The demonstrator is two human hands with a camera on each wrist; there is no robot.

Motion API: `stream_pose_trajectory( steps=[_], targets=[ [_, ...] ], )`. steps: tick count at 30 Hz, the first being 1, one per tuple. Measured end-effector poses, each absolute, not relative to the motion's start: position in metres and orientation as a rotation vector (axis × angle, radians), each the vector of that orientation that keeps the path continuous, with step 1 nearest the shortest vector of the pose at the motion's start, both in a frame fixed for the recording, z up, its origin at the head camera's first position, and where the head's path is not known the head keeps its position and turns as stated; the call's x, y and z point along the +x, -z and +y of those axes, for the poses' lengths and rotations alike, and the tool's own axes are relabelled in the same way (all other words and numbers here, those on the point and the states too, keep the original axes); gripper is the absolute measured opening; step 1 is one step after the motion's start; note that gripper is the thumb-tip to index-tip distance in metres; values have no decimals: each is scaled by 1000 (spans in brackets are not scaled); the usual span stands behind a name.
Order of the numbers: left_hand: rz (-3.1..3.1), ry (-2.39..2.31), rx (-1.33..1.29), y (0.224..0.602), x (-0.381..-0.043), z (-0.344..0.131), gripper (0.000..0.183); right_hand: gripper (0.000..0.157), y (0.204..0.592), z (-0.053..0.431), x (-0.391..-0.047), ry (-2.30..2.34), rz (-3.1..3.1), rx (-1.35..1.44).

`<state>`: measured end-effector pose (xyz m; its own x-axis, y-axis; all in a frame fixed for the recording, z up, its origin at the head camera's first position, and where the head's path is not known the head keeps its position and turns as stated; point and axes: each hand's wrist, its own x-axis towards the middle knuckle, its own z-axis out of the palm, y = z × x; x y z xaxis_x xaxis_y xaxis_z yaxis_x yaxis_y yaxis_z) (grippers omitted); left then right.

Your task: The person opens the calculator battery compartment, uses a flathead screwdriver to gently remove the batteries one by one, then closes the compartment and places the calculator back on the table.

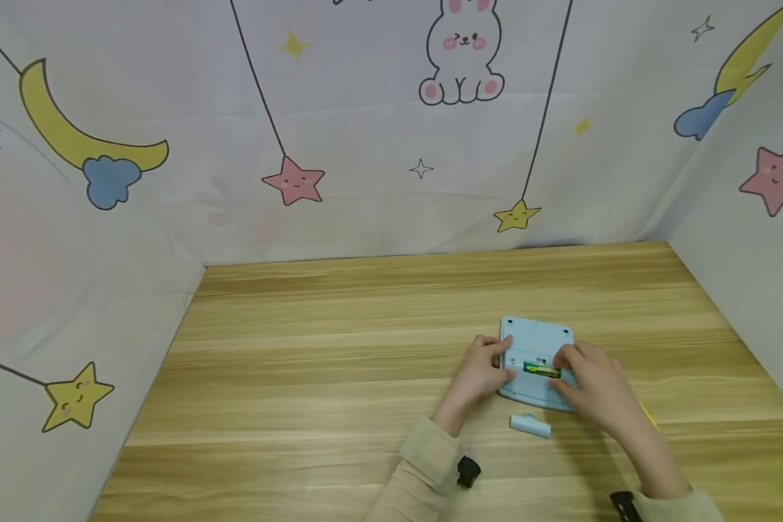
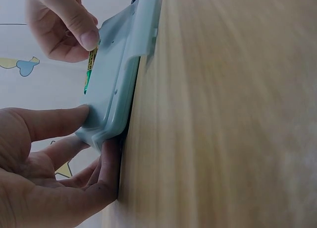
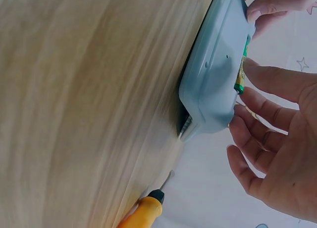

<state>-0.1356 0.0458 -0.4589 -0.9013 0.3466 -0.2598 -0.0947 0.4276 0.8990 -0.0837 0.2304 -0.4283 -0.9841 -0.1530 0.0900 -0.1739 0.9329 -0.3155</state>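
One green battery [image 1: 540, 370], we note — right hand [image 1: 595, 383] pinches its end, fingers curled; left hand [image 1: 478, 373] grips the blue casing [image 1: 536, 336] edge.

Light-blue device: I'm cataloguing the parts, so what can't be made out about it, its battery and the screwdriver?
Light-blue device: head view, face toward the tabletop hidden by its own body.
Green-and-yellow battery: head view, label print too small; left wrist view, partly covered by the right hand.
Screwdriver: right wrist view, handle end cut off by the bottom edge.
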Motion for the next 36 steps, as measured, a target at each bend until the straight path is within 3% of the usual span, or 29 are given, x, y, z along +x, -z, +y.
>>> stream_pose_trajectory(
  steps=[26,36],
  targets=[
    [2261,-1471,195,456,-139,47,61,28,428,225,-93,-317,-2991,315],
    [2252,-1476,195,456,-139,45,60,28,426,229,-100,-278,-2932,517]
  ],
)
